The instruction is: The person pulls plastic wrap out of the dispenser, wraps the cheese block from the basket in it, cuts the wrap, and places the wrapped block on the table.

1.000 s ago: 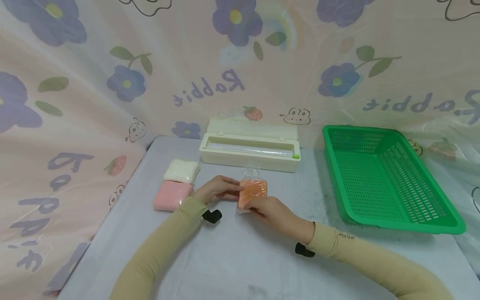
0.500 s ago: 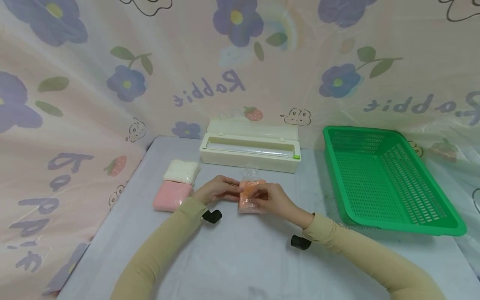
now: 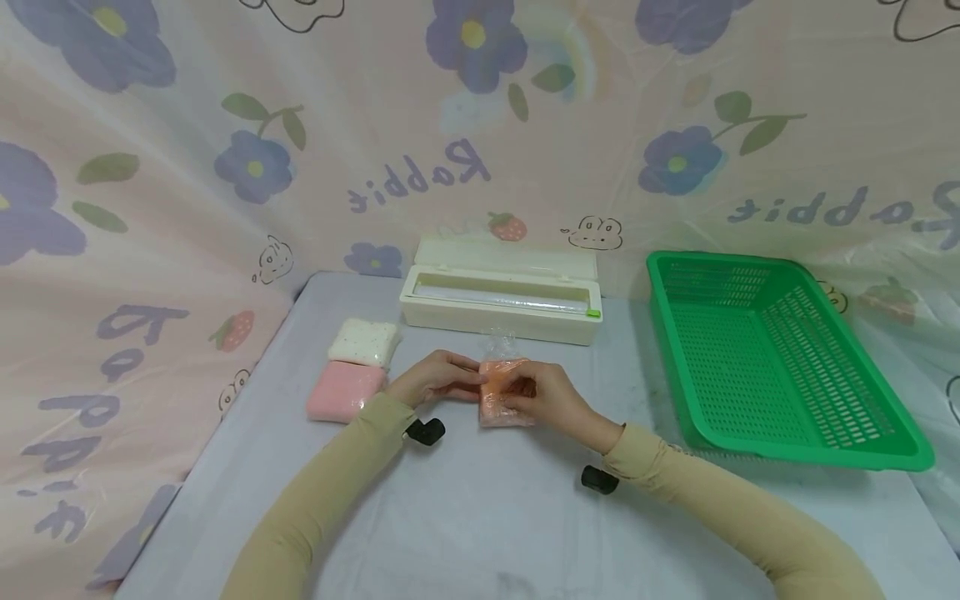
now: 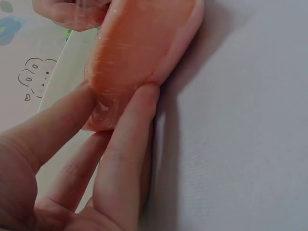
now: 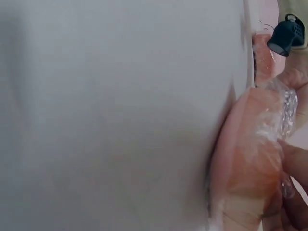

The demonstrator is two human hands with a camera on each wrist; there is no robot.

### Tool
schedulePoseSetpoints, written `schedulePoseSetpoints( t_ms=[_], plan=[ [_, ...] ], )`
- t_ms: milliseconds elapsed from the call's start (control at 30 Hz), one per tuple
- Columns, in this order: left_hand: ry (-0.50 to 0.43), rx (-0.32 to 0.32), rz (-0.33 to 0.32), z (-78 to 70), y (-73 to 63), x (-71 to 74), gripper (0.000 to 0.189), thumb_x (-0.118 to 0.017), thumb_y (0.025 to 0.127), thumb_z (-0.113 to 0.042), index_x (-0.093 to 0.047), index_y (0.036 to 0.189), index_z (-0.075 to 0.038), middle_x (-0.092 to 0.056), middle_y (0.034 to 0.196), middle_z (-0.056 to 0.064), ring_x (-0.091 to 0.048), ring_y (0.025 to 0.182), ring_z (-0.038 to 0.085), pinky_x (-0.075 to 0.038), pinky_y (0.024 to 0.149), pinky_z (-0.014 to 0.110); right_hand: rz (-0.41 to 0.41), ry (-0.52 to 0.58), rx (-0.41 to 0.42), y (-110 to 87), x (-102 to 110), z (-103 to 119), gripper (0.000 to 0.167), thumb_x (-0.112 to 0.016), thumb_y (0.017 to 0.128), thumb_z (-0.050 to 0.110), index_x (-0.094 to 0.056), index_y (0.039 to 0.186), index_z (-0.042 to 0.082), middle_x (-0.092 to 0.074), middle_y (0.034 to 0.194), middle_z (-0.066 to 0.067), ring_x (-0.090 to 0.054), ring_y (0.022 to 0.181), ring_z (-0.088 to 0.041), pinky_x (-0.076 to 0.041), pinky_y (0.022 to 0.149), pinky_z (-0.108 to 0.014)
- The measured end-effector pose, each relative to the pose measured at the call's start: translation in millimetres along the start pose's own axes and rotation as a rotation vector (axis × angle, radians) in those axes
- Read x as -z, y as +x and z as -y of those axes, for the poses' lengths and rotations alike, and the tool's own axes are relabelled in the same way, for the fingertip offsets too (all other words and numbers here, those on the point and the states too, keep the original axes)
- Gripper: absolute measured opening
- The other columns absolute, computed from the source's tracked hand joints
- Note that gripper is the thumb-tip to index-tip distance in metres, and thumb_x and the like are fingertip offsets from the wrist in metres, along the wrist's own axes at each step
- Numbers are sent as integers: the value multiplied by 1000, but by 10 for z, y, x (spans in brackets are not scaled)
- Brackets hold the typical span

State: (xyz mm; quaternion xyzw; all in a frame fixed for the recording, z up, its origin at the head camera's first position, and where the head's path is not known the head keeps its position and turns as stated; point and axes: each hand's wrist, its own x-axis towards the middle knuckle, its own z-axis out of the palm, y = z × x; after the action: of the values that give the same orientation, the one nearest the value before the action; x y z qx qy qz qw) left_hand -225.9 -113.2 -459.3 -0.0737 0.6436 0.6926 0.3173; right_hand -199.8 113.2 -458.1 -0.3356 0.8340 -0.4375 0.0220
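Note:
An orange rounded block (image 3: 491, 404) lies in clear cling film (image 3: 501, 342) on the table between both hands. My left hand (image 3: 435, 379) grips its left side; in the left wrist view its thumb and fingers close around one end of the block (image 4: 139, 43). Over the top of the block, my right hand (image 3: 558, 400) pinches the film with thumb and forefinger. Film lies crumpled over the block (image 5: 255, 173) in the right wrist view. A loose flap of film sticks out past the block's far edge. The fingers hide part of the upper face.
To the left sit a pink block (image 3: 345, 392) and a white speckled block (image 3: 363, 342), both shiny with film. Behind the hands is a cream cling-film dispenser (image 3: 498, 325), lid up, roll (image 3: 498, 297) inside. A green basket (image 3: 720, 358) stands at right.
My right hand has moved from the block's near right corner up onto its top, drawing film over it. The left hand has kept its place.

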Motion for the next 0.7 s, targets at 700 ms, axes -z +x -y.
schedulePoseSetpoints(
  t_ms=[700],
  plan=[
    [23,-29,-14,30,32,9,37,-65,89,0,-55,123,13,-65,108,23,-68,90,29,-56,81,37,334,-901,862,-510,166,157,40,-45,100,20,-54,133,0,-46,142,-12,-40,133,-24,-36,108,-34]
  ],
)
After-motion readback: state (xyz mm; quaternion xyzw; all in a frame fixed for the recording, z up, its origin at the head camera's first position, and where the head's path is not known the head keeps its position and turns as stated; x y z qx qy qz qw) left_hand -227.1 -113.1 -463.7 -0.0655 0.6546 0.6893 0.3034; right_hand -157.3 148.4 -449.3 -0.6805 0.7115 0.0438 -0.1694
